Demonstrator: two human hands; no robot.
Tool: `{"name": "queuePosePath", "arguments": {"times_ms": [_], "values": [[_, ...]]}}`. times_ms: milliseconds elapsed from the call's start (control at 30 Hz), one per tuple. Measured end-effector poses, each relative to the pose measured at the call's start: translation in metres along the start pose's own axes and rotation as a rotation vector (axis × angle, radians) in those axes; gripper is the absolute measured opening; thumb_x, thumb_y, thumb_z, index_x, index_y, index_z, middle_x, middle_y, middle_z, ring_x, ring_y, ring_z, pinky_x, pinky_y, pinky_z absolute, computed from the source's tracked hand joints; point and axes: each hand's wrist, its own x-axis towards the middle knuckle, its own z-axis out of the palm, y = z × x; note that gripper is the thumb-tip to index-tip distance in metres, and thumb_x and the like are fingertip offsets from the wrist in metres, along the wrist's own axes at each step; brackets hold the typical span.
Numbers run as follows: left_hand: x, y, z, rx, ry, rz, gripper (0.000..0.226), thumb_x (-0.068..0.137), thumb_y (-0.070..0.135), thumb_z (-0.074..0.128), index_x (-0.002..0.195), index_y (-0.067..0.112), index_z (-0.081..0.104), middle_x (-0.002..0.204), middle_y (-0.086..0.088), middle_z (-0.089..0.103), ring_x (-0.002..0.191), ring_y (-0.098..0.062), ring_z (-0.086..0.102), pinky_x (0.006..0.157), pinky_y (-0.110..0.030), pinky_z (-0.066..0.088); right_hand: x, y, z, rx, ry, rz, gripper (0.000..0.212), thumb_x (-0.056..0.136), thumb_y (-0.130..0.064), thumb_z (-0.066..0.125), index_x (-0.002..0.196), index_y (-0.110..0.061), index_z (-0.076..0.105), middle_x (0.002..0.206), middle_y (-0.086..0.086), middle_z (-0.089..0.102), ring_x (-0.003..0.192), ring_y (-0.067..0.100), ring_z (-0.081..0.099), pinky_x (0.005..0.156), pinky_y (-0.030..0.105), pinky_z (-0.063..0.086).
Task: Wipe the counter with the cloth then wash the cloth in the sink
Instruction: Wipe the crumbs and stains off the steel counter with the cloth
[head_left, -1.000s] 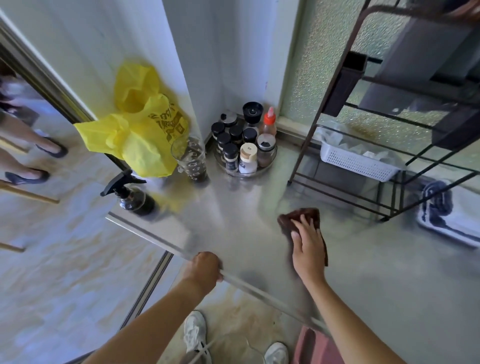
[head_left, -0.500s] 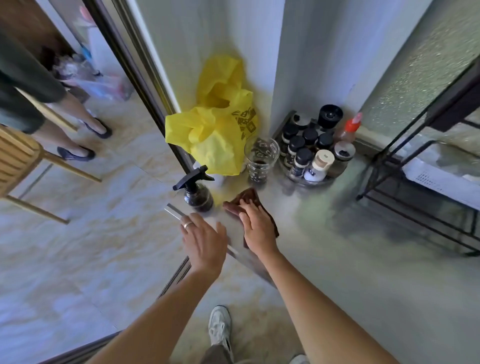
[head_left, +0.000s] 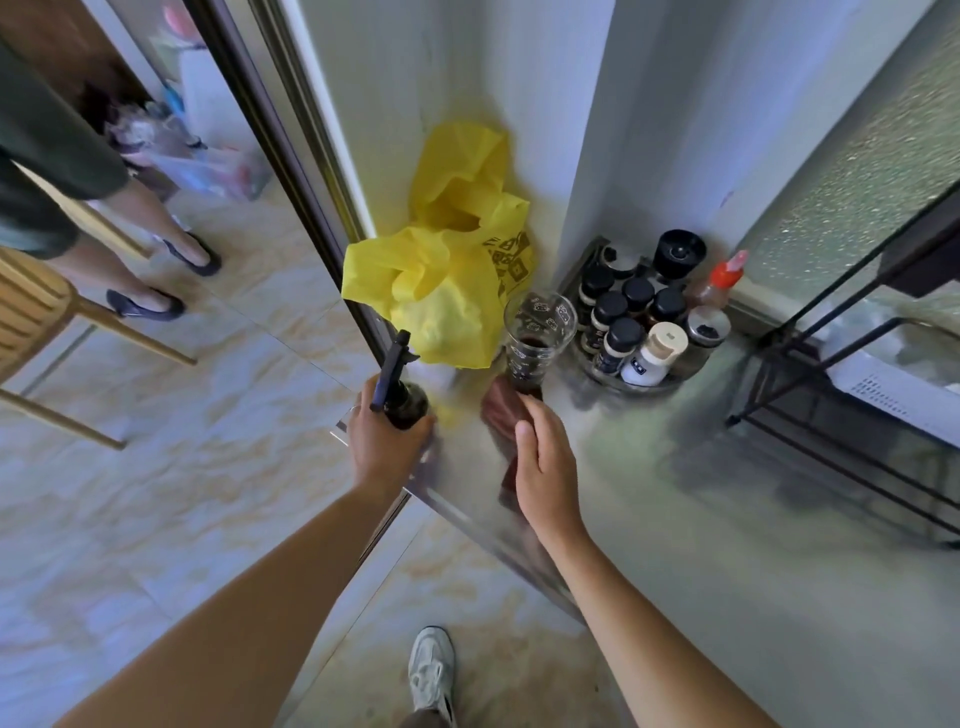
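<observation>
Counter | left hand now grips spray bottle | right hand flat, presses cloth farther back

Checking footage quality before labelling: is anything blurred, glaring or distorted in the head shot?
Head view: wide-angle bending curves the door frame; the cloth under the right hand is motion-smeared; soft sheen on the steel counter; spice jars stay sharp.

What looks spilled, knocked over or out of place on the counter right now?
Nothing spilled or toppled. The spray bottle, gripped by the left hand, stands right at the counter corner edge. The glass stands upright beside the cloth under the right hand.
</observation>
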Motion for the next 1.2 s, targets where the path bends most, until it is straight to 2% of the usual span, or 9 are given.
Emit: {"name": "queuePosePath", "arguments": {"times_ms": [67, 167, 300, 600, 767, 867, 1000, 1100, 1200], "values": [[-0.003, -0.001, -0.003, -0.024, 0.01, -0.001, 0.058, 0.07, 0.023, 0.082, 0.121, 0.023, 0.056, 0.103, 0.007, 0.054, 0.101, -0.021, 0.05, 0.08, -0.029, 0.038, -0.009, 0.013, 0.003, -0.106, -0.143, -0.01, 0.048, 0.103, -0.028, 0.048, 0.15, -0.031, 0.043, 0.159, 0.001, 0.038, 0.149, 0.012, 0.031, 0.118, 0.027, 0.029], [-0.009, -0.003, -0.011, -0.019, 0.004, 0.049, 0.056, 0.07, 0.024, 0.082, 0.12, 0.024, 0.056, 0.103, 0.006, 0.056, 0.098, -0.017, 0.05, 0.081, -0.029, 0.04, -0.018, 0.032, 0.007, -0.35, -0.281, -0.021, 0.067, 0.097, -0.029, 0.054, 0.158, -0.033, 0.027, 0.169, 0.004, 0.017, 0.157, 0.022, 0.011, 0.124, 0.039, 0.019], [-0.015, 0.001, -0.026, -0.038, 0.004, 0.049, 0.056, 0.068, 0.024, 0.084, 0.117, 0.024, 0.058, 0.101, 0.007, 0.057, 0.097, -0.018, 0.056, 0.082, -0.033, 0.048, -0.002, 0.022, 0.022, -0.276, -0.297, -0.006, 0.055, 0.103, -0.009, 0.047, 0.155, -0.022, 0.039, 0.165, 0.003, 0.03, 0.156, 0.025, 0.016, 0.123, 0.036, 0.021], [-0.009, 0.0, -0.056, -0.058, 0.017, 0.122, 0.051, 0.07, 0.017, 0.081, 0.114, 0.029, 0.058, 0.094, 0.018, 0.054, 0.094, -0.013, 0.055, 0.073, -0.016, 0.042, 0.013, 0.005, 0.088, -0.239, -0.304, -0.123, 0.051, 0.103, -0.001, 0.038, 0.151, -0.018, 0.048, 0.159, 0.006, 0.041, 0.153, 0.026, 0.026, 0.123, 0.038, 0.024], [-0.005, -0.009, -0.066, -0.06, 0.017, 0.12, 0.05, 0.071, 0.014, 0.08, 0.107, 0.036, 0.053, 0.093, 0.019, 0.053, 0.092, -0.01, 0.053, 0.073, -0.015, 0.041, 0.014, -0.001, 0.117, -0.262, -0.26, -0.146, 0.05, 0.1, -0.004, 0.041, 0.147, -0.015, 0.052, 0.154, 0.007, 0.048, 0.146, 0.03, 0.039, 0.118, 0.043, 0.033], [-0.003, -0.013, -0.069, -0.046, 0.021, 0.141, 0.051, 0.069, 0.013, 0.079, 0.113, 0.029, 0.058, 0.098, 0.01, 0.058, 0.09, -0.01, 0.054, 0.072, -0.013, 0.041, 0.014, -0.009, 0.132, -0.295, -0.249, -0.18, 0.048, 0.098, -0.008, 0.045, 0.145, -0.014, 0.054, 0.15, 0.006, 0.053, 0.142, 0.029, 0.044, 0.114, 0.044, 0.038], [-0.003, -0.014, -0.069, -0.04, 0.005, 0.153, 0.058, 0.068, 0.012, 0.078, 0.12, 0.031, 0.059, 0.101, 0.01, 0.058, 0.091, -0.008, 0.055, 0.072, -0.012, 0.041, 0.011, -0.014, 0.144, -0.406, -0.228, -0.225, 0.049, 0.095, -0.023, 0.055, 0.144, -0.022, 0.053, 0.149, -0.002, 0.053, 0.146, 0.022, 0.04, 0.115, 0.039, 0.034], [-0.003, -0.011, -0.069, -0.04, -0.018, 0.169, 0.057, 0.07, 0.013, 0.077, 0.12, 0.033, 0.058, 0.103, 0.009, 0.059, 0.092, -0.006, 0.055, 0.071, -0.01, 0.041, 0.017, -0.021, 0.142, -0.39, -0.266, -0.302, 0.042, 0.09, -0.018, 0.044, 0.128, -0.023, 0.06, 0.127, -0.009, 0.064, 0.13, 0.018, 0.054, 0.108, 0.036, 0.043], [-0.001, -0.01, -0.069, 0.016, -0.02, 0.151, 0.052, 0.07, 0.017, 0.077, 0.117, 0.03, 0.059, 0.104, 0.009, 0.06, 0.088, 0.0, 0.053, 0.068, -0.006, 0.04, 0.028, -0.026, 0.128, -0.386, -0.369, -0.41, 0.022, 0.087, -0.014, 0.041, 0.099, -0.022, 0.059, 0.093, -0.011, 0.06, 0.095, 0.015, 0.06, 0.08, 0.033, 0.051]]}}
